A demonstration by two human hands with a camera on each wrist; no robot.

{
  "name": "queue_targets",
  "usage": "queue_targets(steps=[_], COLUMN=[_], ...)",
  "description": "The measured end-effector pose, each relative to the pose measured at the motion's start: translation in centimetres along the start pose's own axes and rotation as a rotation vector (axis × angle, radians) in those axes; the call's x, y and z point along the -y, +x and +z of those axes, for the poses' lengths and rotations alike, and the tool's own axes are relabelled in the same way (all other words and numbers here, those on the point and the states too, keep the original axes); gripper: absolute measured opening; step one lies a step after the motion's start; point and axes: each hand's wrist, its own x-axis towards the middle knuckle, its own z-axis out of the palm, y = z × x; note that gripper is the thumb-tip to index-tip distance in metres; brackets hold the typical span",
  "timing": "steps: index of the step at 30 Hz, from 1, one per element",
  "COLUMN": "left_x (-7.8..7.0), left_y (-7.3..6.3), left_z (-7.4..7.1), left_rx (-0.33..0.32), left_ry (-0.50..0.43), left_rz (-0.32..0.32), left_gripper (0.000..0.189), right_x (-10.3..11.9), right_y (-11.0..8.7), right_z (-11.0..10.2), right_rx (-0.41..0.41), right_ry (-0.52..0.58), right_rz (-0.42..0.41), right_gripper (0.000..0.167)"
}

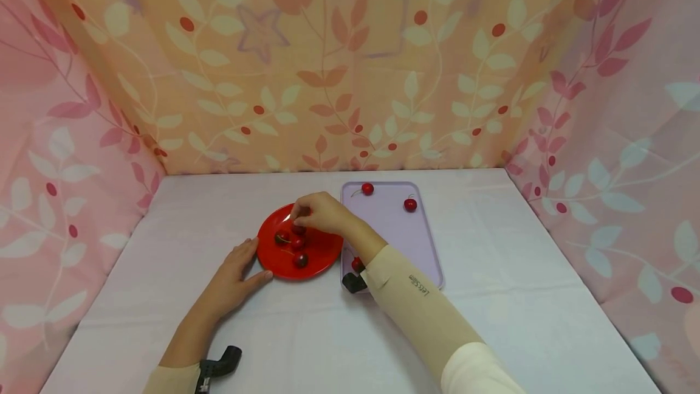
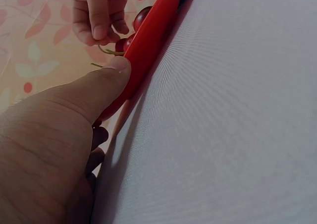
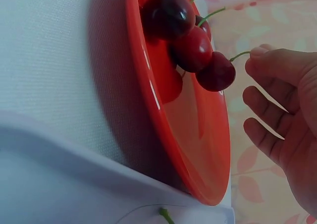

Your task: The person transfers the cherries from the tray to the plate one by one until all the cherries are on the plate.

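My right hand (image 1: pixel 324 214) is over the red plate (image 1: pixel 322 255), its thumb and forefinger pinching the thin green stem of a dark red cherry (image 3: pixel 216 72). That cherry hangs close beside the others; whether it touches the plate I cannot tell. Three more cherries sit on the plate, among them a darker one (image 1: pixel 301 259) nearest me. Against the plate's left edge rests my left hand (image 1: pixel 232 278), fingers extended along the side. In the left wrist view its thumb (image 2: pixel 106 80) touches the rim, and its other fingers are partly hidden.
Right of the plate lies a lilac tray (image 1: pixel 394 230). Two cherries, one at the back left (image 1: pixel 367 189) and one at the back right (image 1: pixel 410 204), lie on it; a third cherry (image 1: pixel 358 264) is partly behind my right wrist. Patterned curtains (image 1: pixel 350 78) enclose the white table (image 1: pixel 492 321).
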Motion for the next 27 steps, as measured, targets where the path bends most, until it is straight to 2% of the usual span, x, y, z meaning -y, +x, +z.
queue_targets(steps=[11, 16, 21, 27], left_x=[-0.1, 0.1, 0.1, 0.2], left_y=[0.1, 0.2, 0.2, 0.1], left_z=[-0.1, 0.0, 0.0, 0.1], left_rx=[0.003, 0.003, 0.0, -0.007], left_ry=[-0.008, -0.004, -0.001, 0.01], left_rz=[0.008, 0.001, 0.007, 0.002], left_gripper=[0.094, 0.095, 0.094, 0.093], right_x=[0.2, 0.8, 1.2, 1.4], right_y=[-0.4, -1.0, -1.9, -3.3], right_z=[-0.6, -1.7, -3.0, -4.6], right_rx=[-0.003, -0.001, -0.013, -0.024], right_ry=[-0.12, -0.116, -0.142, -0.105], right_rz=[-0.02, -0.015, -0.045, -0.058], right_gripper=[0.005, 0.01, 0.013, 0.012])
